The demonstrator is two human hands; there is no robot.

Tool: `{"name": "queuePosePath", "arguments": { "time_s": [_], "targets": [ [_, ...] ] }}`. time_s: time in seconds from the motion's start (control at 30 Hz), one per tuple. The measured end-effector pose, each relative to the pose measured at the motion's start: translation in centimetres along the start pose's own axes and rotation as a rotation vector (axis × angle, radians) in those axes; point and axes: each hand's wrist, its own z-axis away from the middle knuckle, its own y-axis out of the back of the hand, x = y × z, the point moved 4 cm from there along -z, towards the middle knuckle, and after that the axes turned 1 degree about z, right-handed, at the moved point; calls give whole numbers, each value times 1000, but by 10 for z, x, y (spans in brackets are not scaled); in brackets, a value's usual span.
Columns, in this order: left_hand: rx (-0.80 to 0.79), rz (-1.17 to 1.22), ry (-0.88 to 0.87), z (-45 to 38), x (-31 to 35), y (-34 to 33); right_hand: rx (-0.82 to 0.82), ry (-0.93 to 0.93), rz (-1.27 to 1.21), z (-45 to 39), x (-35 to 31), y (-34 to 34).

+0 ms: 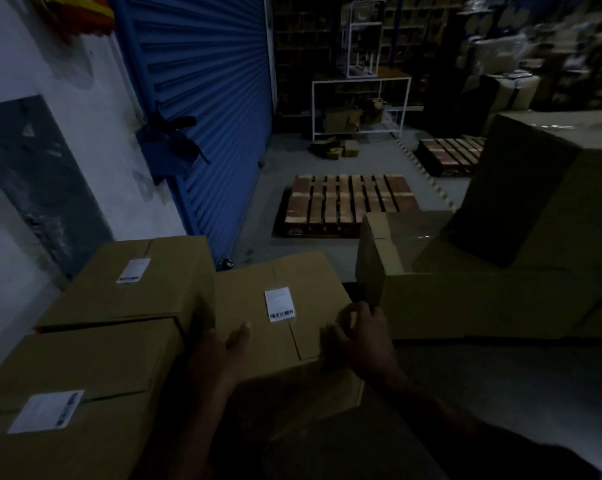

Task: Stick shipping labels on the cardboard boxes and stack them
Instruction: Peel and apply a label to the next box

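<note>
A brown cardboard box [299,282] with a white barcode label [279,304] on top sits in front of me. My left hand [220,348] grips its left side, thumb lying on the top face. My right hand [360,336] clasps its right near corner, fingers curled over the edge. To the left stand two labelled boxes: a far one [133,299] with a label [133,270] resting on a near, larger one [85,368] with a label [46,411].
Bigger unlabelled cartons [483,299] pile up on the right, one tall box [535,188] above them. Two wooden pallets [348,202] [448,155] lie on the grey floor ahead. A blue roller shutter [206,98] and a white wall bound the left. Shelving stands at the back.
</note>
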Motion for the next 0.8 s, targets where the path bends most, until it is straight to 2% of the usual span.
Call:
{"name": "queuePosePath", "arguments": {
  "time_s": [0.27, 0.53, 0.8],
  "targets": [
    [-62, -18, -118, 124, 26, -40, 156, -144, 34, 113, 78, 84],
    [-274, 6, -310, 250, 105, -123, 304, -286, 79, 193, 192, 189],
    [-343, -41, -564, 345, 190, -212, 545, -400, 99, 268, 293, 266]
  ]
}}
